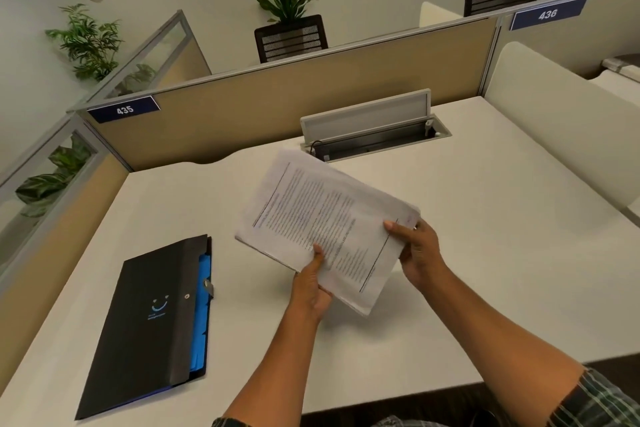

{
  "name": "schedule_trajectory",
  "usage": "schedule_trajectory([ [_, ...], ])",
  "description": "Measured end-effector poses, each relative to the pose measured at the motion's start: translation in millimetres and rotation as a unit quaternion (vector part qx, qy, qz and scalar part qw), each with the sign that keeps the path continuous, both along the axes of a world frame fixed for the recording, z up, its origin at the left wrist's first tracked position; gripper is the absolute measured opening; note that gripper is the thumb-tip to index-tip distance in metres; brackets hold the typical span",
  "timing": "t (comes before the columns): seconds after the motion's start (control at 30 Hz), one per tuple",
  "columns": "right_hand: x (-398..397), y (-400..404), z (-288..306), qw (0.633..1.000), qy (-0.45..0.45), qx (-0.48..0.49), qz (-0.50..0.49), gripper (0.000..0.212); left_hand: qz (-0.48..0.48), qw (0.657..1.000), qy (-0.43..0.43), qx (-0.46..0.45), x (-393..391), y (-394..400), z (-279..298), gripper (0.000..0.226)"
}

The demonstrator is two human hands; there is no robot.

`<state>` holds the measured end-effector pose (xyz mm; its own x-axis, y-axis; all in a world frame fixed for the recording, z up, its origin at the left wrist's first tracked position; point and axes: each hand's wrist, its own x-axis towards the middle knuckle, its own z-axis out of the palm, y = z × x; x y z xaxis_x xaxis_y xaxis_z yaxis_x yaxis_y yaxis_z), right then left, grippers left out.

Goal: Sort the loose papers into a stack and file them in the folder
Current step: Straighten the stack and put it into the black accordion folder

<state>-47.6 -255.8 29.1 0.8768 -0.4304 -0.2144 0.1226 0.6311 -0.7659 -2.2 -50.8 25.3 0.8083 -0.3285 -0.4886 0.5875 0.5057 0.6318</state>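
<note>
A stack of printed white papers (322,218) is held above the desk, tilted, between both hands. My left hand (311,284) grips the stack's near edge, thumb on the top sheet. My right hand (419,253) grips the right-hand edge, thumb on top and fingers underneath. A black folder (152,319) with a blue smiley print lies closed on the desk to the left, with blue dividers showing along its right side and a snap clasp on that side.
The white desk (485,270) is bounded by tan cubicle partitions (277,107) at the back and left, and a white divider (561,135) at the right. An open cable tray (374,135) sits at the desk's back. The front edge runs near my arms.
</note>
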Motion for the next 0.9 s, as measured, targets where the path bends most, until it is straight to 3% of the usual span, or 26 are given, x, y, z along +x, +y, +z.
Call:
schedule_trajectory([
  [0.13, 2.7, 14.3, 7.7, 1.0, 0.013, 0.011, -0.001, 0.059, -0.005, 1.0, -0.026, -0.015, -5.2, -11.1, 0.2, 0.045],
  [0.27, -0.5, 7.6, 5.8, 0.998, 0.004, -0.049, -0.024, 0.047, -0.028, 0.998, -0.058, 0.012, -3.1, -1.7, 3.3, 0.037],
  [0.43, -7.4, -27.1, 13.1, 0.987, -0.027, -0.157, -0.02, 0.041, 0.03, 0.991, -0.124, 0.042, 33.5, 56.1, 16.6, 0.051],
  [0.53, -12.0, -48.8, 20.2, 0.976, -0.011, -0.216, -0.012, 0.041, -0.027, 0.966, -0.2, 0.163, 52.1, 92.4, 24.7, 0.043],
  [0.63, -13.3, -61.5, 25.8, 0.965, -0.001, -0.26, 0.018, 0.04, -0.116, 0.913, -0.28, 0.273, 59.1, 100.6, 28.5, 0.058],
  [0.8, -13.9, -70.3, 34.8, 0.945, -0.009, -0.318, 0.075, 0.036, -0.214, 0.884, -0.29, 0.299, 52.3, 80.6, 26.8, 0.063],
  [0.9, -12.6, -71.3, 34.0, 0.936, -0.02, -0.337, 0.098, 0.029, -0.216, 0.884, -0.294, 0.291, 45.5, 73.5, 15.8, 0.062],
])
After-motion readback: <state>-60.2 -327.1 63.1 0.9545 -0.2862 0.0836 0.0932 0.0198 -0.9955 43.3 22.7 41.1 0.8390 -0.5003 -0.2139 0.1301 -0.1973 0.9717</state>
